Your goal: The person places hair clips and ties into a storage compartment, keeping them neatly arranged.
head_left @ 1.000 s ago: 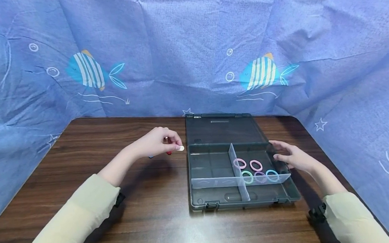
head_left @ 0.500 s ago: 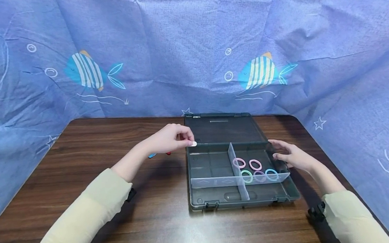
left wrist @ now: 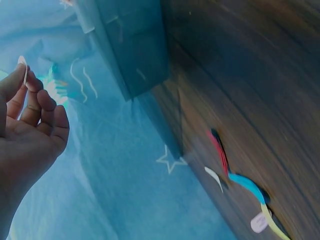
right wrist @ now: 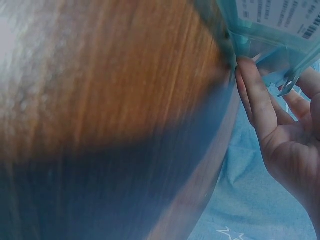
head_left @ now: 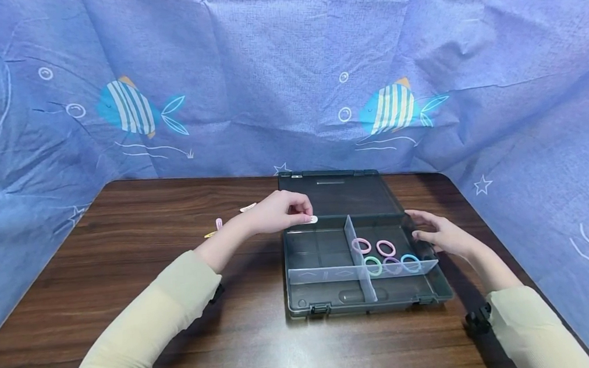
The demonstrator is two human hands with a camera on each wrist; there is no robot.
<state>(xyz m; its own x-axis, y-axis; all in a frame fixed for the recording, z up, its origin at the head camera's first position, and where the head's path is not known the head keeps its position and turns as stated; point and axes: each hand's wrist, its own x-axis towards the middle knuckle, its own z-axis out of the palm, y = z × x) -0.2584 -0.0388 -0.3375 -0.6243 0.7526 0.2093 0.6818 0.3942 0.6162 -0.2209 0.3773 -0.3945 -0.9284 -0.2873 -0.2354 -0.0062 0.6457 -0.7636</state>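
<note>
My left hand (head_left: pixel 281 211) pinches a small white hair clip (head_left: pixel 312 220) between thumb and forefinger. It hovers over the back rim of the back-left compartment of a dark see-through divider box (head_left: pixel 318 243), whose lid (head_left: pixel 338 198) lies back. In the left wrist view the held clip shows thin and edge-on. My right hand (head_left: pixel 443 235) grips the box's right wall, thumb at the rim; in the right wrist view its fingers (right wrist: pixel 257 95) press the box from outside. Several coloured hair ties (head_left: pixel 386 249), pink, green, purple and blue, lie in the back-right compartment.
On the table left of the box lie loose clips: white (head_left: pixel 248 207), pink (head_left: pixel 219 223) and yellow (head_left: pixel 211 234). The left wrist view adds a red clip (left wrist: pixel 218 152) and a blue clip (left wrist: pixel 247 184). A blue fish-print cloth (head_left: pixel 263 64) hangs behind the table.
My left hand has carried the white clip rightward, from beside the box to above its back-left part. More loose clips show behind that arm. The right hand stays on the box.
</note>
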